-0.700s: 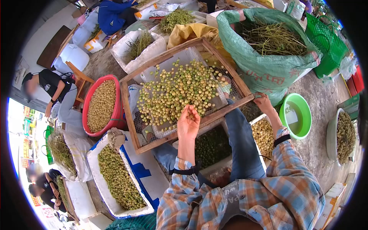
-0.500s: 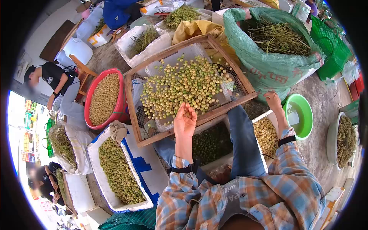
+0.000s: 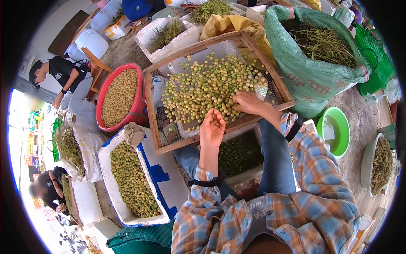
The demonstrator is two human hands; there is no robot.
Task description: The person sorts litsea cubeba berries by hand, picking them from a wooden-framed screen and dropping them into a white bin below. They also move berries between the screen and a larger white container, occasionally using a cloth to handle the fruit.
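Note:
A wood-framed mesh sieve (image 3: 150, 106) holds a spread of small round green and yellowish fruits (image 3: 203, 86). At its near edge my left hand (image 3: 212, 129) is palm up, fingers curled inward; what lies in them, if anything, is hard to make out. My right hand (image 3: 249, 103) reaches over the sieve from the right, palm down, its fingers pinched together on the fruits; the fingertips are partly hidden among them. Below the sieve, between my knees, a box of darker green fruits (image 3: 239, 156) shows.
A foam box of green fruits (image 3: 131, 180) and a red tub of pale fruits (image 3: 120, 97) stand at left. A green sack of stems (image 3: 308, 89), a green basin (image 3: 338, 133) and a tub of fruits (image 3: 380, 165) stand at right. Two people (image 3: 63, 78) sit at left.
My right hand has moved from beside the green sack, over the box of pale fruits, leftward onto the fruits in the sieve. My left hand stays at the sieve's near edge.

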